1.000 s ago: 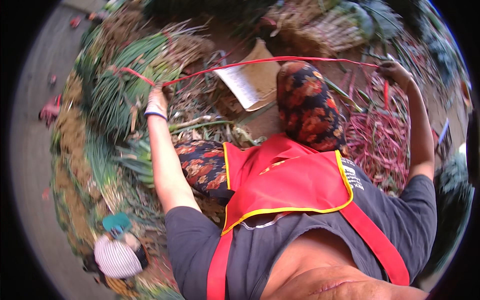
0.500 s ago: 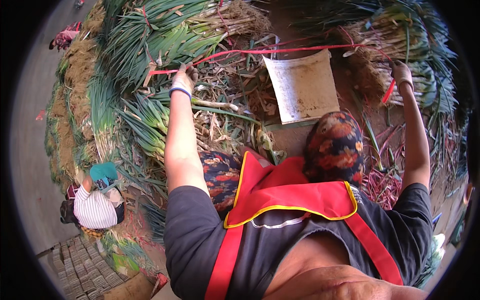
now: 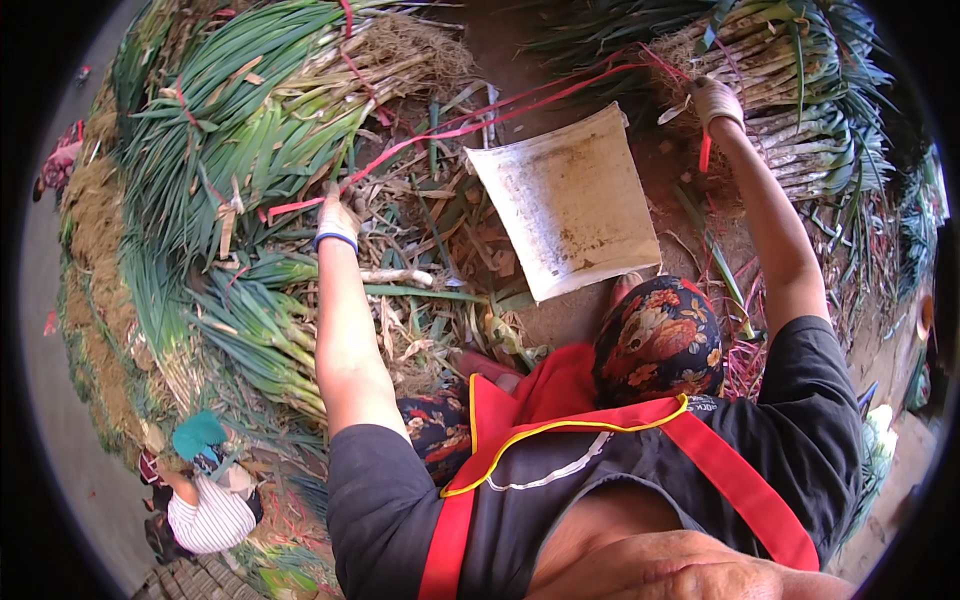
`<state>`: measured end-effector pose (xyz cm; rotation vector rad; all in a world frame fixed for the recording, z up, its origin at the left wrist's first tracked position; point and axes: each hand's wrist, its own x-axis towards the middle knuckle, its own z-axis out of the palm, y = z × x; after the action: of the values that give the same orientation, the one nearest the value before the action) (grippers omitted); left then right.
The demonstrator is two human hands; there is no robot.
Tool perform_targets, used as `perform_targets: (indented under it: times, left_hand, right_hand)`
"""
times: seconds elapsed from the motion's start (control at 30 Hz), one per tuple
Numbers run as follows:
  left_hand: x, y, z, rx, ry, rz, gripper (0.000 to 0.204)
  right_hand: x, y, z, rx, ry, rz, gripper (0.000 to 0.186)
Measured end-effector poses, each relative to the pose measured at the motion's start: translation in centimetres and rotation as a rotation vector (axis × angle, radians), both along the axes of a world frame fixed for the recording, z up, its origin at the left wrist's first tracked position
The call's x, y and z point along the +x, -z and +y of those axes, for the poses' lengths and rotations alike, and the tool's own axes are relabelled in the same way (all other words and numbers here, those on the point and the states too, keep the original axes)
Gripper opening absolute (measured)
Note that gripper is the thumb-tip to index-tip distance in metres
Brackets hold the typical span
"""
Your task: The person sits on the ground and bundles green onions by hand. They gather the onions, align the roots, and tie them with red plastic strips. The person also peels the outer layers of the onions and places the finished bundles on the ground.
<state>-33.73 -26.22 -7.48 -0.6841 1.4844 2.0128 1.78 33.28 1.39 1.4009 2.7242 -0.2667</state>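
Left hand (image 3: pixel 338 215) to right hand (image 3: pixel 716 102), we see a red strip (image 3: pixel 480 127) spanning the littered ground.

From the left, we count one co-worker (image 3: pixel 210 515), then green onions (image 3: pixel 200 130) too tangled to count; beside them the gloved left hand appears clenched on the strip, a short tail jutting leftward. Beyond the far edge of one pale board (image 3: pixel 570 200) runs the strip; we cannot tell whether a thinner red line near it is a second. The right hand, also gloved, seems to grasp the other end, near the roots of onion bundles (image 3: pixel 800 90). We judge the step to be drawing out the strip; the next move calls for firm fingers at both ends.
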Motion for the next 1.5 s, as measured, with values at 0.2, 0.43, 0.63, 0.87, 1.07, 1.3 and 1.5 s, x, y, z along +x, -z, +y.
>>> perform_targets:
  times: [0.2, 0.43, 0.63, 0.87, 1.07, 1.3, 1.5]
  left_hand:
    - [1.1, 3.0, 1.3, 0.033, -0.055, -0.057, 0.029]
    - [0.7, 4.9, 1.6, 0.132, -0.044, -0.038, 0.038]
    - [2.2, 6.6, 2.6, 0.131, 0.146, -0.132, 0.051]
    - [5.0, 4.7, 5.8, 0.146, 0.238, -0.082, 0.031]
    - [5.4, 2.4, 10.1, 0.162, 0.358, -0.029, 0.031]
    - [5.6, -1.5, 13.3, 0.188, 0.446, 0.116, 0.03]
    - [7.3, -4.6, 17.4, 0.217, 0.501, 0.162, 0.03]
  right_hand:
    - [-1.3, 2.0, -1.6, 0.102, 0.018, 0.068, 0.036]
    - [-3.5, -0.9, -3.0, 0.114, -0.007, -0.077, 0.039]
    - [-6.3, -1.8, -1.2, 0.567, -0.14, 0.242, 0.044]
    - [-13.9, -6.0, -2.9, 0.298, -0.097, -0.134, 0.025]
    - [-15.5, 5.7, 5.6, 0.297, -0.125, -0.184, 0.033]
    - [-18.8, 4.8, 10.6, 0.135, -0.096, -0.322, 0.028]
    - [-18.9, -4.7, 7.1, -0.293, 0.049, 0.879, 0.028]
